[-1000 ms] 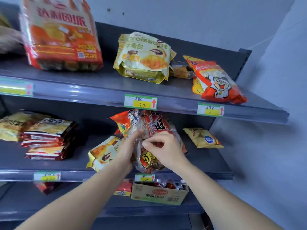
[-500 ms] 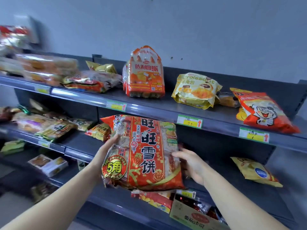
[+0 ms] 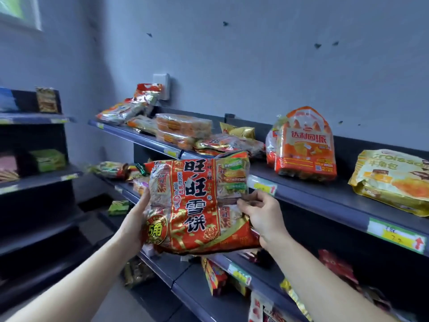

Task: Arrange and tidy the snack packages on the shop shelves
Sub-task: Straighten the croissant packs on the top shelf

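A large red rice-cracker bag (image 3: 197,205) with gold trim and big black characters is held upright in front of the shelves. My left hand (image 3: 135,220) grips its left edge and my right hand (image 3: 262,216) grips its right edge, fingers curled round the plastic. Behind it runs the grey top shelf (image 3: 320,201), bearing an orange pie bag (image 3: 304,145) and a gold croissant bag (image 3: 394,182) to the right.
Further left on the top shelf lie stacked orange packs (image 3: 183,130) and foil bags (image 3: 125,110). Lower shelves hold a red box (image 3: 214,276) and other packs. A second dark shelf unit (image 3: 34,180) stands at the left. Green price tags (image 3: 394,235) line the shelf edges.
Both hands pulled the red rice-cracker bag out of the middle shelf and lifted it upright. My view swung left, bringing the left end of the shelves and the second unit into sight.
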Demonstrator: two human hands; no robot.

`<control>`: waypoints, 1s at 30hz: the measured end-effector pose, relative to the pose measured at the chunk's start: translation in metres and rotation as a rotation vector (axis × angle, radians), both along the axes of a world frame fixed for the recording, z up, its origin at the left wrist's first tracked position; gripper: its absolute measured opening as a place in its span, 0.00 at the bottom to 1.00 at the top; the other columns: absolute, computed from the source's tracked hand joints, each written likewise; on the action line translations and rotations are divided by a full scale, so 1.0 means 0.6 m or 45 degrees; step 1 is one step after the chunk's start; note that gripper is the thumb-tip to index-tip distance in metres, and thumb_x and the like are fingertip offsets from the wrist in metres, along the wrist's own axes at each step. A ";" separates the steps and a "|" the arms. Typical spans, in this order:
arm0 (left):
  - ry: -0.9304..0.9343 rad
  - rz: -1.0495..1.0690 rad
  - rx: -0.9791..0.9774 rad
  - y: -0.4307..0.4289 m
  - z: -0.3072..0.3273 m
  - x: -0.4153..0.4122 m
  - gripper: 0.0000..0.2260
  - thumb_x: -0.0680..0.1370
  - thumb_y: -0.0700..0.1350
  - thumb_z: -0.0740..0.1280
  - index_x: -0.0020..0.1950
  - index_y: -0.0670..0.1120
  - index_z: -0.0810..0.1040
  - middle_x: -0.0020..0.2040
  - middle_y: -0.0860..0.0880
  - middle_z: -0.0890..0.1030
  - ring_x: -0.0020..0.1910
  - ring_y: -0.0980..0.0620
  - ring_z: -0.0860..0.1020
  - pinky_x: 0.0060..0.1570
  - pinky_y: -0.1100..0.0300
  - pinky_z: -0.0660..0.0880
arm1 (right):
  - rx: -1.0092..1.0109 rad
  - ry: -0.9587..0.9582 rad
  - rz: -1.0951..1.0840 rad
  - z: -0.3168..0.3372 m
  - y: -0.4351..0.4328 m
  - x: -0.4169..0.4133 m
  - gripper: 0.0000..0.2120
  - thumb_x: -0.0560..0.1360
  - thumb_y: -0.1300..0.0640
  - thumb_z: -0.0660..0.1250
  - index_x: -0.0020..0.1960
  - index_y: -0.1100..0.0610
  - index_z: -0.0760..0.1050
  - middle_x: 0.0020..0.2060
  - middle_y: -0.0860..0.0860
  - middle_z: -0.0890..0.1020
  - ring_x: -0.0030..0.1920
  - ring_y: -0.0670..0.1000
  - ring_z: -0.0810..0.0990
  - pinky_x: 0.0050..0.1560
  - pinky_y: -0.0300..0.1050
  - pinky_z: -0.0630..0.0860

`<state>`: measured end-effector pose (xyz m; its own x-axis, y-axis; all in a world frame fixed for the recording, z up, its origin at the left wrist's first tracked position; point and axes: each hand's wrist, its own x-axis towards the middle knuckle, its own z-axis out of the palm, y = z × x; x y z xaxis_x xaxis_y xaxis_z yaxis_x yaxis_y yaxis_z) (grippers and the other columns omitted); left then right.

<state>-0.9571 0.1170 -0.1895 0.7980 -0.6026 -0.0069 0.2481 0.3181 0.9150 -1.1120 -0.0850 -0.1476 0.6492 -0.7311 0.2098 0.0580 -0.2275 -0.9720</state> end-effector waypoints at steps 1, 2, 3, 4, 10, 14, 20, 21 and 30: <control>-0.018 0.047 0.031 0.014 0.003 0.022 0.34 0.67 0.69 0.67 0.65 0.47 0.76 0.58 0.40 0.82 0.56 0.37 0.80 0.59 0.42 0.74 | -0.027 -0.012 -0.002 0.007 0.012 0.032 0.11 0.73 0.65 0.72 0.36 0.57 0.73 0.34 0.55 0.82 0.39 0.59 0.81 0.44 0.54 0.79; -0.050 0.117 0.064 0.027 0.003 0.047 0.36 0.64 0.68 0.72 0.63 0.46 0.77 0.56 0.40 0.82 0.54 0.37 0.81 0.58 0.41 0.75 | -0.046 -0.025 -0.003 0.012 0.023 0.064 0.10 0.73 0.65 0.72 0.36 0.57 0.73 0.34 0.55 0.82 0.40 0.60 0.81 0.45 0.55 0.79; -0.089 0.202 0.100 0.039 0.004 0.074 0.35 0.61 0.65 0.76 0.60 0.44 0.78 0.54 0.40 0.83 0.51 0.38 0.82 0.56 0.41 0.76 | -0.057 -0.043 -0.002 0.019 0.033 0.095 0.10 0.73 0.64 0.72 0.36 0.56 0.73 0.34 0.54 0.82 0.40 0.60 0.81 0.45 0.54 0.79; -0.124 0.280 0.128 0.051 0.006 0.101 0.31 0.61 0.62 0.78 0.55 0.44 0.80 0.52 0.40 0.84 0.48 0.40 0.83 0.53 0.41 0.78 | -0.069 -0.064 0.000 0.026 0.044 0.126 0.10 0.73 0.64 0.71 0.37 0.56 0.73 0.33 0.53 0.81 0.39 0.58 0.80 0.45 0.53 0.78; -0.273 0.511 0.158 0.097 0.030 0.263 0.13 0.73 0.51 0.74 0.49 0.42 0.81 0.46 0.43 0.85 0.45 0.44 0.84 0.54 0.43 0.79 | -0.211 -0.138 -0.016 0.061 0.091 0.306 0.10 0.73 0.61 0.72 0.37 0.55 0.73 0.36 0.54 0.82 0.39 0.56 0.79 0.46 0.58 0.78; -0.379 0.636 0.252 0.124 0.031 0.362 0.08 0.75 0.50 0.72 0.52 0.48 0.83 0.47 0.49 0.86 0.48 0.49 0.83 0.55 0.48 0.79 | -0.231 -0.187 -0.053 0.072 0.116 0.414 0.10 0.73 0.59 0.73 0.37 0.51 0.74 0.37 0.51 0.83 0.42 0.57 0.81 0.48 0.58 0.79; -0.374 0.780 0.348 0.136 0.028 0.481 0.08 0.76 0.47 0.71 0.53 0.47 0.82 0.46 0.49 0.84 0.43 0.50 0.82 0.44 0.53 0.79 | -0.252 -0.220 -0.074 0.086 0.130 0.565 0.11 0.72 0.58 0.73 0.35 0.51 0.74 0.37 0.49 0.82 0.41 0.55 0.81 0.47 0.56 0.80; -0.352 0.805 0.346 0.135 0.029 0.505 0.07 0.76 0.46 0.72 0.53 0.47 0.82 0.46 0.49 0.84 0.42 0.49 0.82 0.41 0.54 0.78 | -0.263 -0.222 -0.069 0.088 0.130 0.590 0.11 0.72 0.58 0.73 0.35 0.51 0.74 0.37 0.49 0.82 0.41 0.55 0.81 0.46 0.55 0.80; -0.126 0.906 0.167 0.111 0.080 0.747 0.03 0.73 0.37 0.73 0.46 0.39 0.81 0.43 0.39 0.82 0.38 0.42 0.79 0.32 0.54 0.81 | -0.281 -0.328 0.053 0.136 0.108 0.833 0.10 0.71 0.57 0.74 0.36 0.50 0.75 0.37 0.48 0.83 0.41 0.53 0.82 0.46 0.54 0.81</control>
<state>-0.5091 0.1838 -0.1417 0.9968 0.0627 0.0493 -0.0639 0.2573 0.9642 -0.6120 -0.0203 -0.0658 0.5823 -0.6240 0.5211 0.3089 -0.4230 -0.8518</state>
